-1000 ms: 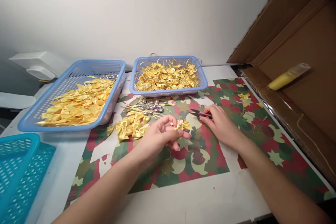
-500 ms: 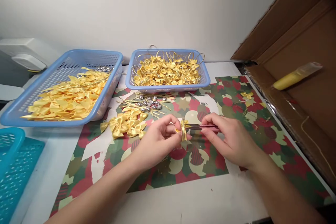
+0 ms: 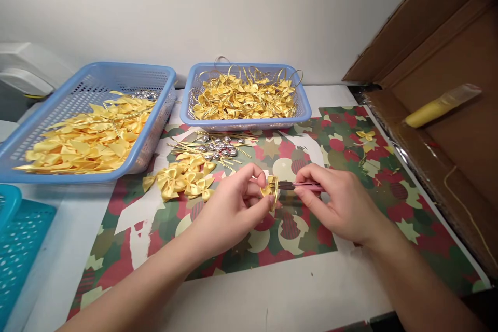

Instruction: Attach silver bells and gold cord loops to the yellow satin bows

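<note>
Between its thumb and fingers, my left hand [image 3: 237, 205] pinches a yellow ribbon bow [image 3: 268, 187] with a loop of gold cord around it. My right hand [image 3: 334, 199] is closed on pink-and-dark tweezers [image 3: 301, 185], whose dark tips point left and reach the bow. Fingers hide part of the bow and the tweezers' rear end. Left of my hands lies a small pile of yellow bows [image 3: 181, 179]. Just behind that pile, silver bells [image 3: 221, 148] lie among straight gold cords [image 3: 187, 140].
A blue basket [image 3: 134, 163] at left holds many yellow bows; another blue basket [image 3: 245, 123] at the back holds bows with gold loops. Teal basket [image 3: 27, 249] stands front left. A cardboard box wall [image 3: 439, 52] rises at right, with a yellow tube [image 3: 439, 106]. One loose bow [image 3: 365, 135] lies nearby.
The bow has turned in my left fingers, and its gold loop now shows more openly. The tweezers' tips remain at it. The camera view has shifted slightly.
</note>
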`<state>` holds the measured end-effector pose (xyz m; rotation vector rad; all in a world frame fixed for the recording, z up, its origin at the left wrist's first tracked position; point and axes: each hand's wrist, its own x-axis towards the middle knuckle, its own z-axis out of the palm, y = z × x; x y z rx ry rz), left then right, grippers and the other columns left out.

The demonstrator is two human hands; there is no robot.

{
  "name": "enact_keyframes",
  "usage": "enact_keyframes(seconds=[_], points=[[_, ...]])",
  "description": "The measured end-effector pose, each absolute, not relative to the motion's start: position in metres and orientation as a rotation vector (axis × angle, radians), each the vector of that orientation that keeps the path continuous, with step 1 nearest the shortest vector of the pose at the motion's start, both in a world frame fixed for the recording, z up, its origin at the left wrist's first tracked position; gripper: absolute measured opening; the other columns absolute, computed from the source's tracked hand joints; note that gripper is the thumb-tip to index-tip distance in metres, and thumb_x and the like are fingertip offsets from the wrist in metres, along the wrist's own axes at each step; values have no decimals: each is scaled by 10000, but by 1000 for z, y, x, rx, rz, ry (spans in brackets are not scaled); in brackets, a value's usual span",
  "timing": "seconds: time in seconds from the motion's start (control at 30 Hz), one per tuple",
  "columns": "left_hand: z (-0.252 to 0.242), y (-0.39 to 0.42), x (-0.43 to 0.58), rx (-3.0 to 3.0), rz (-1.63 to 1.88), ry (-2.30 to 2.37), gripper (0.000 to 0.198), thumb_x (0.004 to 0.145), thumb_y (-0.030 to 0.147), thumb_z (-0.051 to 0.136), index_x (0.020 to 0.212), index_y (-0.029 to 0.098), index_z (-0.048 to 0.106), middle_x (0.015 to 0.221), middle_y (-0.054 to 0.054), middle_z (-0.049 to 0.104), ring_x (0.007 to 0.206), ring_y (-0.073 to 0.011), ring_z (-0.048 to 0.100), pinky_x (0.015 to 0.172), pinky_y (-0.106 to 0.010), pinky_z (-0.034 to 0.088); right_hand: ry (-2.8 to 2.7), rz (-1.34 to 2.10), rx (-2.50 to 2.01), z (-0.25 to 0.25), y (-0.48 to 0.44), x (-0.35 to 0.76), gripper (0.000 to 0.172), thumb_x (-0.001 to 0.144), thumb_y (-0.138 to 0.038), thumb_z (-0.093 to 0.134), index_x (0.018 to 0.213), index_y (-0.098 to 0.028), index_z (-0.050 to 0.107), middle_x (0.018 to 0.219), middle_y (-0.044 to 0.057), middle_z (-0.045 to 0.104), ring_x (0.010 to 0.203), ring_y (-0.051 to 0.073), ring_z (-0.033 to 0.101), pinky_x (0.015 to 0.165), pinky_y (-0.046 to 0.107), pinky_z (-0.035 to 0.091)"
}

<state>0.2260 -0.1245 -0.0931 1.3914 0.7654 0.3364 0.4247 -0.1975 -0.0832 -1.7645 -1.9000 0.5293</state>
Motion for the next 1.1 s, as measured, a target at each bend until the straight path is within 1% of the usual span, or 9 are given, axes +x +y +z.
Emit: enact_keyframes(seconds=[0.07,0.13,0.43,0.67,0.87,1.1], points=[[-91,-126,226,1488,341,786,153,879,247,534,857,228,384,560,95,427,492,-77,360,478,-196,277,-1908,519,-1761,-83,-198,424,104,885,-277,508,806,-214,532,621,-26,617,546,129,568,521,242,359],[-90,-126,226,1561,344,805,147,875,234,518,846,229,374,544,100,404,484,-78,349,473,-196,277,-1915,507,-1760,-83,-198,424,110,886,-275,506,801,-213,534,611,-27,610,538,128,563,516,242,357],[-89,-126,225,1660,327,830,147,887,234,496,846,237,355,536,106,380,478,-83,347,473,-192,281,-1923,477,-1759,-84,-198,422,109,891,-266,504,801,-214,539,601,-38,610,534,120,559,518,242,358],[-88,-126,225,1635,320,833,153,864,233,519,837,234,368,599,82,465,491,-85,398,478,-203,312,-1924,456,-1759,-84,-198,421,116,891,-264,506,791,-215,538,584,-37,606,525,121,554,511,244,358],[-88,-127,225,1646,317,841,150,869,229,515,839,236,368,578,91,448,490,-86,395,480,-207,314,-1922,439,-1756,-84,-198,421,117,887,-265,507,785,-217,537,588,-33,609,525,125,555,513,247,357],[-87,-126,225,1658,305,850,154,876,220,512,833,233,365,654,83,473,499,-72,395,488,-207,324,-1921,431,-1760,-84,-198,421,115,885,-267,518,786,-212,538,594,-39,610,535,118,553,524,250,363]])
